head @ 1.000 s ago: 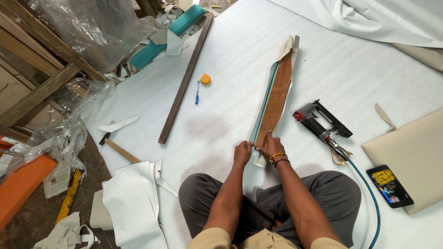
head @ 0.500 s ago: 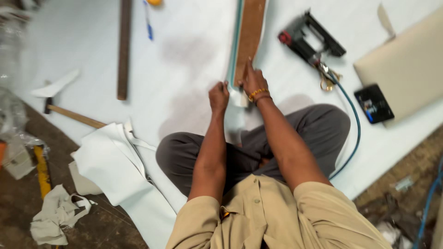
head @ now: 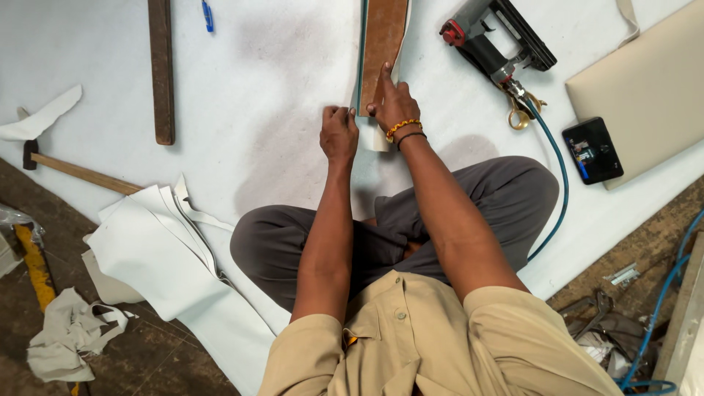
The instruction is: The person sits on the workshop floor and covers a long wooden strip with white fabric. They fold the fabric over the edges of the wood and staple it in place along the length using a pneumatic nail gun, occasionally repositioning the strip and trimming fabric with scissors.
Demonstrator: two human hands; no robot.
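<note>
We sit cross-legged on a white sheet (head: 257, 88) spread over the floor, and our two hands meet at the near end of a long brown wooden strip (head: 383, 40) that runs away from us toward the top of the view. The right hand (head: 394, 103) lies flat on that end, index finger stretched along the wood, pressing it down rather than gripping it. The left hand (head: 338, 134) sits just beside the strip on its left, fingers curled in; it seems to be pinching the white fabric edge (head: 378, 138) that pokes out under the strip, though from this angle we cannot tell for certain what is between the fingers. So the strip lies directly under the right palm and just to the right of the left knuckles.

To the right of the strip rests a black and red pneumatic stapler (head: 493, 37) with a blue-green hose (head: 556, 165), and farther right a phone (head: 592, 149) lies on a beige padded panel (head: 645, 88). To our left are a dark wooden batten (head: 161, 70), a hammer (head: 73, 170) and loose white offcuts (head: 158, 253).
</note>
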